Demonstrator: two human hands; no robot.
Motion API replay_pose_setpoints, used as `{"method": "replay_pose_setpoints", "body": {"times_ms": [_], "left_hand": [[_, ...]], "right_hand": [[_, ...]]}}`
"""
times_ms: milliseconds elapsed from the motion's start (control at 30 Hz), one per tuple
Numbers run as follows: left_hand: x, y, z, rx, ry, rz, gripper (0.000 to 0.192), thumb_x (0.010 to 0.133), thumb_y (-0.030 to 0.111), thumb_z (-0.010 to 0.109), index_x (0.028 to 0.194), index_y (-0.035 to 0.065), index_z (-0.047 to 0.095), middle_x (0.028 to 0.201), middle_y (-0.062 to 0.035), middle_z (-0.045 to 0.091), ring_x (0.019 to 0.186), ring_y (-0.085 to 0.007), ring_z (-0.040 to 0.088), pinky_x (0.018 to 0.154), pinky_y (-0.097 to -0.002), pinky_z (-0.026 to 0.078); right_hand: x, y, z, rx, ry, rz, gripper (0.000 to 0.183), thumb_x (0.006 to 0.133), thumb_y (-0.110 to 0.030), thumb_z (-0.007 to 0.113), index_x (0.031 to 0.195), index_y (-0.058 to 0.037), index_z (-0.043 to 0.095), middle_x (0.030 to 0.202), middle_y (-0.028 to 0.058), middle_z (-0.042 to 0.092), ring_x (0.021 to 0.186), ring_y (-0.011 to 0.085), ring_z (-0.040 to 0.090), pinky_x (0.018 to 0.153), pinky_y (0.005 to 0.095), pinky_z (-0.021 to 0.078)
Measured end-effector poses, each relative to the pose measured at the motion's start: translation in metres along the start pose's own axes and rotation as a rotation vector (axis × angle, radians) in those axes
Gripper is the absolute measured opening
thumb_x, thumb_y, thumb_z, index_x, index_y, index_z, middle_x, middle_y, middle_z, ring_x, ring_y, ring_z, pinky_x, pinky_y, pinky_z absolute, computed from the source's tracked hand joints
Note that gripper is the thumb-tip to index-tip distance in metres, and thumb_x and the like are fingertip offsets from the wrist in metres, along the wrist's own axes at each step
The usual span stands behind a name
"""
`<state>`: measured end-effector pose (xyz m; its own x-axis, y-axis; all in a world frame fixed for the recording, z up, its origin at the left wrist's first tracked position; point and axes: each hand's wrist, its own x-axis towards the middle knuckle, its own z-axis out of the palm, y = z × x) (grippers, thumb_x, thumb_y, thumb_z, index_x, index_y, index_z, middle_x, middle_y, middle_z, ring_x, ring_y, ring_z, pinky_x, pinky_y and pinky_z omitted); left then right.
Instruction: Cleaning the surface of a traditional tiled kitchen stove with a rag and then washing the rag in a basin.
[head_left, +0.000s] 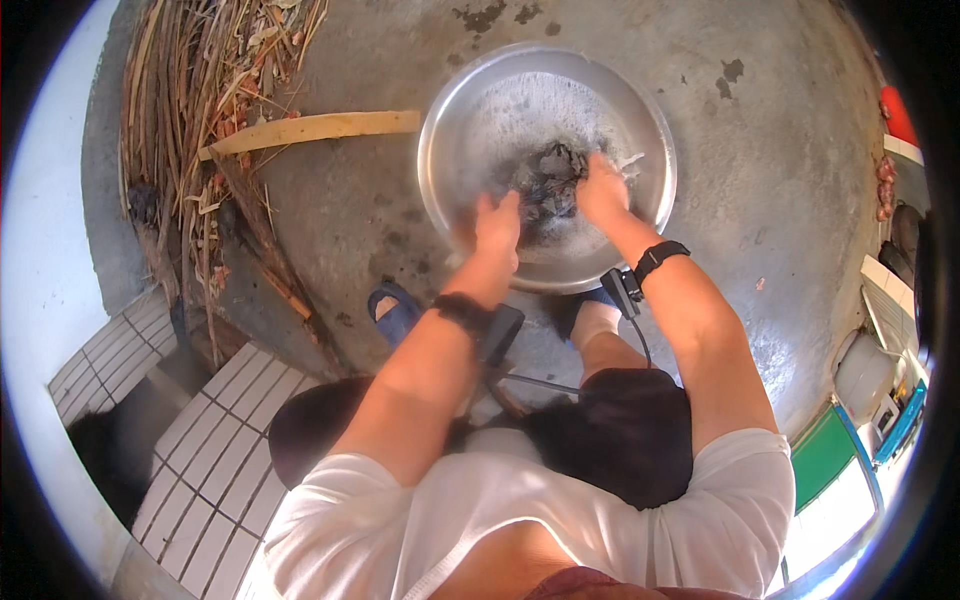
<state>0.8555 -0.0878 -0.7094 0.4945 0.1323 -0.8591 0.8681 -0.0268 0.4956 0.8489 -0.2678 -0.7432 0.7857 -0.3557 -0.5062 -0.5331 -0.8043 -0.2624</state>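
A wide, round metal basin (544, 274) stands on the concrete floor in front of me. Inside it lies a dark, wet-looking clump (559, 169) with grey and black parts; what it is I cannot tell. Over the left side of the basin is my left hand (496, 229), blurred, its fingers pointing towards the clump. My right hand (602, 191) touches or nearly touches the clump's right edge, fingers bent; whether they grip it is unclear. A small pale strip (632, 161) lies just right of that hand. Each wrist wears a black strap with a small device.
Dry sticks and stalks (176, 112) are heaped at the left. A flat wooden strip (315, 129) reaches from them to the basin's rim. White-tiled blocks (217, 450) stand at lower left. A green panel (825, 456) and a red object (898, 114) are at the right edge.
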Motion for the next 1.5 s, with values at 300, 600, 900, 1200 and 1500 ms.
{"method": "replay_pose_setpoints", "body": {"times_ms": [300, 600, 900, 1200, 1500], "left_hand": [[-0.025, 0.044, -0.022, -0.566, -0.696, -0.439, 0.053, 0.093, 0.051, 0.049, 0.125, 0.009, 0.055, 0.116, -0.0154, 0.059, 0.108, -0.0279, 0.057, 0.098, -0.0448, 0.042], [0.023, 0.005, 0.009, -0.481, -0.375, -0.204, 0.02, 0.09, 0.027, 0.054, 0.101, 0.0108, 0.056, 0.079, -0.0053, 0.058, 0.06, -0.0219, 0.058, 0.04, -0.0345, 0.043], [-0.01, 0.028, 0.006, -0.586, -0.305, -0.191, 0.036, 0.094, 0.022, 0.047, 0.125, 0.0032, 0.049, 0.115, -0.014, 0.058, 0.101, -0.0267, 0.059, 0.08, -0.0437, 0.05], [-0.01, 0.023, 0.005, -0.379, 0.044, -0.288, 0.052, 0.096, 0.043, 0.045, 0.131, 0.0059, 0.043, 0.121, -0.0129, 0.053, 0.108, -0.0275, 0.052, 0.081, -0.047, 0.047], [-0.018, 0.023, 0.001, -0.336, -0.105, -0.254, 0.065, 0.092, 0.044, 0.054, 0.138, 0.0045, 0.03, 0.133, -0.0133, 0.042, 0.118, -0.033, 0.047, 0.1, -0.0547, 0.039]], "right_hand": [[-0.106, -0.085, -0.078, 0.5, -0.158, -0.605, 0.038, 0.075, -0.028, 0.072, 0.092, -0.0021, 0.051, 0.089, 0.0174, 0.057, 0.084, 0.0375, 0.058, 0.072, 0.0424, 0.0471], [-0.041, -0.08, -0.039, 0.436, 0.181, -0.301, 0.038, 0.089, -0.047, 0.054, 0.094, -0.0096, 0.057, 0.077, 0.0191, 0.066, 0.074, 0.0408, 0.064, 0.066, 0.0502, 0.0494], [-0.062, -0.086, -0.042, 0.465, 0.067, -0.399, 0.029, 0.089, -0.038, 0.056, 0.103, -0.013, 0.056, 0.083, 0.0172, 0.066, 0.078, 0.0411, 0.063, 0.07, 0.0479, 0.0502], [0.007, -0.027, -0.028, 0.146, 0.006, 0.004, 0.042, 0.09, -0.048, 0.051, 0.11, -0.0107, 0.056, 0.096, 0.0185, 0.067, 0.087, 0.038, 0.065, 0.079, 0.0475, 0.0503], [-0.049, -0.034, -0.009, 0.516, -0.038, -0.402, 0.051, 0.08, -0.016, 0.064, 0.128, -0.009, 0.049, 0.121, 0.0191, 0.059, 0.113, 0.0357, 0.056, 0.096, 0.0412, 0.0445]]}}
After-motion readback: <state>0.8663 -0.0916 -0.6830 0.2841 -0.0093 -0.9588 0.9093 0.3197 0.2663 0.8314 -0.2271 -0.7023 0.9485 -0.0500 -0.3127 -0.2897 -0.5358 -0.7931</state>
